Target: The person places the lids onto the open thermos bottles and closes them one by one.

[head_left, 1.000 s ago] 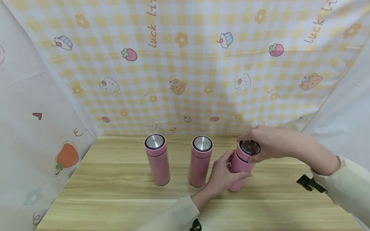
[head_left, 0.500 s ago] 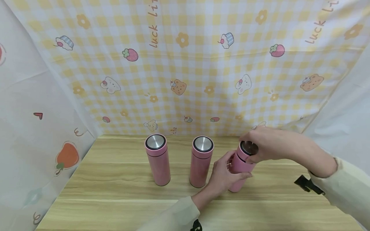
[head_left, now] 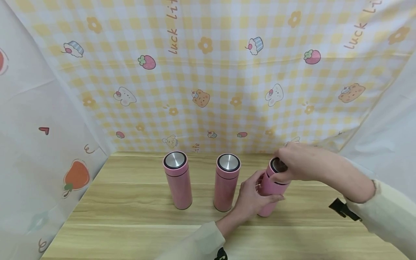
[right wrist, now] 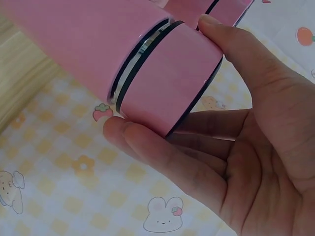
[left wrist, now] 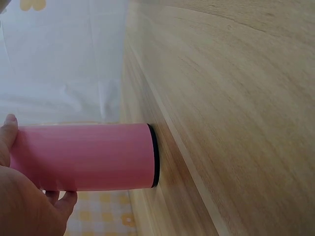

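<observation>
A pink thermos flask [head_left: 271, 189] stands on the table at the right of the head view. My left hand [head_left: 251, 196] grips its body, thumb across the near side. In the left wrist view the flask body [left wrist: 93, 157] rests its black-rimmed base on the wood. My right hand [head_left: 302, 162] holds the flask's lid from above, covering part of its metal top. In the right wrist view, thumb and fingers span the pink lid [right wrist: 172, 73]. A thin silver band [right wrist: 142, 54] shows in a narrow gap between lid and body.
Two matching pink flasks, one in the middle [head_left: 225, 191] and one at left [head_left: 179, 189], stand upright with lids on. A yellow checked cloth [head_left: 208, 72] hangs behind the wooden table [head_left: 130, 216]; white cloth [head_left: 29, 108] hangs at the left side.
My right hand has twisted on the lid, its thumb shifting left and its wrist coming slightly nearer. The left hand keeps its grip, and the other two flasks stay put.
</observation>
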`<state>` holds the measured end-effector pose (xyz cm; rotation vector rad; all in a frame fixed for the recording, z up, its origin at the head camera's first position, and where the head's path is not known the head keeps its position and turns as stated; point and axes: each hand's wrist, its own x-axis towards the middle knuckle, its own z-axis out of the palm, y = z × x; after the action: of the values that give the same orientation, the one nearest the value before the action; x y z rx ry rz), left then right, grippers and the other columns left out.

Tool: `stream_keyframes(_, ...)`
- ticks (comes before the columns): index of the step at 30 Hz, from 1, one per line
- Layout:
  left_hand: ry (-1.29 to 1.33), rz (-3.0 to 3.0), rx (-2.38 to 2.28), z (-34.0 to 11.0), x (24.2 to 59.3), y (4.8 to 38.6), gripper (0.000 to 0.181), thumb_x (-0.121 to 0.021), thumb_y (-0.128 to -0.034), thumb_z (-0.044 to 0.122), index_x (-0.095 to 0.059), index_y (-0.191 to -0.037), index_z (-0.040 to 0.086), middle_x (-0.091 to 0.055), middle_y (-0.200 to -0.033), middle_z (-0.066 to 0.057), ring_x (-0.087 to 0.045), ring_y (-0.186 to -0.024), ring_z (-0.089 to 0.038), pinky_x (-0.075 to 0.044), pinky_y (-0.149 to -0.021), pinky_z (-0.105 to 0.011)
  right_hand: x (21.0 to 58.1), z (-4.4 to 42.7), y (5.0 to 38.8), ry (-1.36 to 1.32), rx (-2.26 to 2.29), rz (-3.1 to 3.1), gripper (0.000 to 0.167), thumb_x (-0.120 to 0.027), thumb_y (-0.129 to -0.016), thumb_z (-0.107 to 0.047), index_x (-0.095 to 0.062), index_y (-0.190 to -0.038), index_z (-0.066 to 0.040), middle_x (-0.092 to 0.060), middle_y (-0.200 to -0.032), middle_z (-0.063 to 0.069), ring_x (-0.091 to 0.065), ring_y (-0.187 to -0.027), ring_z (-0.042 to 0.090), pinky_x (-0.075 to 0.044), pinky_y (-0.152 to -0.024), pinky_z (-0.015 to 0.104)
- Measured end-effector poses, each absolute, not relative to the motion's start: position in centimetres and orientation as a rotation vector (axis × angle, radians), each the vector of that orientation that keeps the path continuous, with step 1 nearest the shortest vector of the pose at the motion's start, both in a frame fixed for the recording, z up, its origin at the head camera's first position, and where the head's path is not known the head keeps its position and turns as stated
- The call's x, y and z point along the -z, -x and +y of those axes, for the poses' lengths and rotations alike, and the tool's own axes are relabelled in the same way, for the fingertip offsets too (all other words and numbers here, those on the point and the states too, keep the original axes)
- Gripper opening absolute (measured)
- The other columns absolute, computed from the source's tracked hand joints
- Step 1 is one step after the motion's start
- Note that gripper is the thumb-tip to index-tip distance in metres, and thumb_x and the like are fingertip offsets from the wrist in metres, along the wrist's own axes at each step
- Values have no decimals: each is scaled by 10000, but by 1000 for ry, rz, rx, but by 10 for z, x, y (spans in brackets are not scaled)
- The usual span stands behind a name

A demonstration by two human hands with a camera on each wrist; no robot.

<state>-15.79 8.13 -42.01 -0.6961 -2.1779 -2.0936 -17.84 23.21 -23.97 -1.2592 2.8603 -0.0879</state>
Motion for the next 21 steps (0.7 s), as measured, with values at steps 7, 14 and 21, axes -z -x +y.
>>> stream_keyframes(7,684,-2178,2121,81,420,158,667,-922,-773,218,-593,-1349,281,-627,-1205,161,-610,-1094,-37,-518,-935,-254,243,233,177,1259,17,2917,409,-814,-791,-417,-487,-638,-226,-370,-553,-139,-299,-457,-10,-276,-400,204)
stream_keyframes(14,679,-2183,2124,81,420,158,669,-920,-777,216,-591,-1355,286,-625,-1210,164,-610,-1092,-35,-520,-926,-248,243,232,177,1236,22,2915,453,-806,-814,-443,-459,-627,-221,-342,-550,-141,-276,-453,-13,-258,-406,201)
stream_keyframes(21,673,-2201,2121,81,420,159,684,-919,-779,213,-580,-1367,297,-619,-1206,174,-606,-1095,-28,-514,-928,-237,243,230,178,1234,-9,2935,489,-804,-807,-450,-430,-579,-233,-325,-547,-139,-260,-450,-9,-248,-399,203)
